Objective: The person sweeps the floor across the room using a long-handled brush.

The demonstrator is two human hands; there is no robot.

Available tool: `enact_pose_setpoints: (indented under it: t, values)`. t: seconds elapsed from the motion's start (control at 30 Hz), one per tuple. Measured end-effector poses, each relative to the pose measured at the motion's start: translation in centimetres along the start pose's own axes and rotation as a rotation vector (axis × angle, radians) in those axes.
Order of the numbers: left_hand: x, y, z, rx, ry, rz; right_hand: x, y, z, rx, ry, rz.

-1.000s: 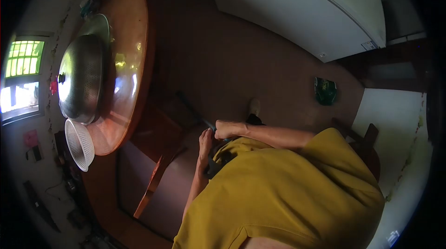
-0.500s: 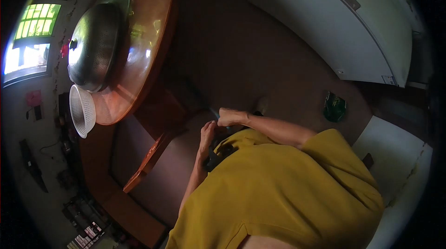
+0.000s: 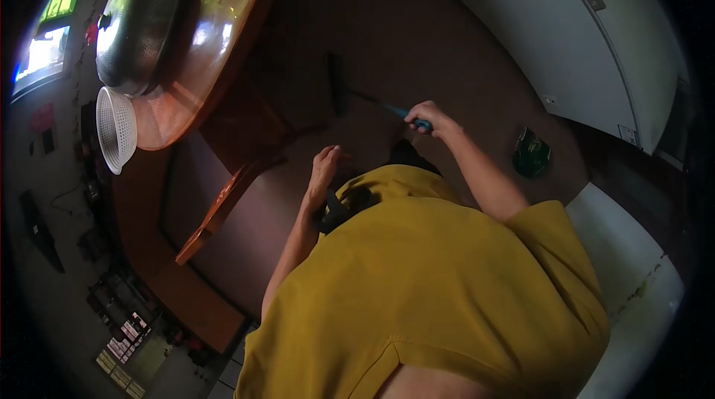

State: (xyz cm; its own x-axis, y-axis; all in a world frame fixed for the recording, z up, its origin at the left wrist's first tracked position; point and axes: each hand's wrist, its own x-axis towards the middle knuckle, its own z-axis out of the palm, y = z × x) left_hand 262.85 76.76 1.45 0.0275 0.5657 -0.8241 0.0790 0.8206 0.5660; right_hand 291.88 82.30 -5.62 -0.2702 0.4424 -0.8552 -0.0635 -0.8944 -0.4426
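My right hand (image 3: 432,119) is closed round the blue handle of a broom (image 3: 393,109). The shaft slopes away to the upper left, down to a long dark head (image 3: 337,84) at floor level; its bristles are too dim to make out. Nearer the table side, my left hand (image 3: 324,166) is empty, its fingers loosely stretched and apart from the handle.
A round wooden table (image 3: 179,101) at upper left carries a large metal cover (image 3: 141,26) and a white perforated basket (image 3: 116,129). Below it stands a wooden chair (image 3: 216,213). A green bag-like object (image 3: 532,153) lies right, near a white cabinet (image 3: 544,26).
My hands were close together and have moved apart. My right hand has shifted right and forward with the broom, whose head now shows. The left hand has come off the handle.
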Motion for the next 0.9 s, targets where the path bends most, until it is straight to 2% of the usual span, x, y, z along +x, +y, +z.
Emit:
enact_pose_setpoints:
  t: [0.13,0.23,0.37,0.6,0.67,0.8,0.9]
  values:
    - [1.1,1.0,2.1,0.034,-0.069,-0.001,-5.8,3.4,-6.5,0.122,0.078,0.011]
    - [2.1,1.7,3.6,0.083,-0.119,-0.01,-9.5,7.3,-9.5,0.329,0.179,0.018]
    - [3.9,2.2,5.3,0.132,-0.188,-0.003,-13.4,10.9,-11.8,0.433,0.241,-0.001]
    - [4.5,5.9,8.9,0.289,-0.242,0.004,-14.9,10.9,-8.7,0.382,0.183,-0.129]
    - [4.5,6.8,9.4,0.359,-0.259,0.024,-15.1,9.2,-6.9,0.192,0.277,-0.19]
    - [4.6,8.4,10.2,0.402,-0.305,0.025,-15.0,7.9,-4.2,0.206,0.385,-0.176]
    - [5.1,9.1,10.5,0.466,-0.32,0.01,-13.9,6.3,-3.4,0.116,0.408,-0.25]
